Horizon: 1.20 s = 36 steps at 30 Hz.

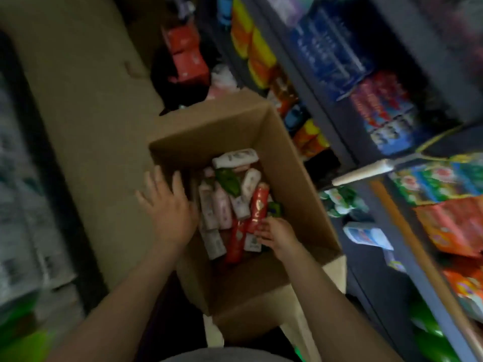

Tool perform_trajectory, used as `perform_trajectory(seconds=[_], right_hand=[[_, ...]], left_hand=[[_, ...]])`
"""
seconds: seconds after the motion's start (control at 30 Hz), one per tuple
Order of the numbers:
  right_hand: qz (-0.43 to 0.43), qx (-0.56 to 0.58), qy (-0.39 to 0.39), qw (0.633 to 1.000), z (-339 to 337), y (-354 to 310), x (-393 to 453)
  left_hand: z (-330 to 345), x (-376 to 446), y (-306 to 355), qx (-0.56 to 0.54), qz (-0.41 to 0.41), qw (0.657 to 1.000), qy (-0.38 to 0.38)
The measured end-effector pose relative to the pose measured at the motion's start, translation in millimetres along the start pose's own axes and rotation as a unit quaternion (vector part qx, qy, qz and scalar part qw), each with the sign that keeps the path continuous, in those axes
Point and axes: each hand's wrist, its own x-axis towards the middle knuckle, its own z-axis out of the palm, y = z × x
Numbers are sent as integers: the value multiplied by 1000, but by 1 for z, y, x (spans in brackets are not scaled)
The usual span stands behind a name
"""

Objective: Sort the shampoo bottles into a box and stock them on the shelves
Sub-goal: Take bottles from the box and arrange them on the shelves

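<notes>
An open cardboard box point(287, 158) stands on the floor below me. Several shampoo bottles lie jumbled inside it: white ones point(235, 158), pink ones point(223, 207), red ones point(260, 207) and a green one point(228, 182). My left hand point(167, 205) hovers over the box's left wall with its fingers spread and holds nothing. My right hand point(277, 235) reaches down into the box, and its fingertips touch the lower end of a red bottle. The frame is blurred, so I cannot tell whether those fingers grip the bottle.
Dark shelves point(339, 121) run along the right, packed with colourful packets and blue packs point(332, 56). A wooden handle point(366, 172) sticks out over a shelf edge. Red cartons point(187, 56) sit on the floor beyond the box. The beige floor point(86, 105) lies left, with wrapped goods point(21, 231) along it.
</notes>
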Motion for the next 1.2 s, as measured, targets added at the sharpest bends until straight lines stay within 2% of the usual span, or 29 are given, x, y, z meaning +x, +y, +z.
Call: perform_trajectory(seconds=[0.07,0.13,0.23,0.33,0.5,0.67,0.73,0.8,0.87,0.93,1.03,1.1,1.2], right_hand=[[9,-60,23,998,16,8,36],[9,-119,48,992,26,14,71],[16,-124,60,990,41,20,112],[6,-126,55,991,62,22,138],[-34,-230,122,965,91,15,150],[-27,-211,54,976,86,10,137],[-38,-180,64,981,77,4,126],[-54,-177,80,980,61,-5,113],[-89,-167,82,979,42,-16,93],[-130,-163,63,976,25,-30,69],[-161,-216,-22,963,8,-53,31],[-166,-193,-79,964,5,-62,16],[-166,-101,-93,976,15,-69,12]], left_hand=[[13,3,-14,-124,-52,991,-2],[22,7,-13,-266,-69,961,10],[26,8,-5,-323,-59,943,45],[31,9,-7,-326,-56,942,58],[33,9,-13,-310,-46,948,50],[26,10,-9,-276,-36,959,50],[24,9,-12,-195,5,977,89],[23,9,-13,-87,106,983,118],[21,13,-10,-19,188,978,92],[19,21,-1,9,224,974,28],[20,35,20,-26,251,962,-103],[21,41,35,-6,279,945,-172],[18,45,47,-70,255,949,-171]])
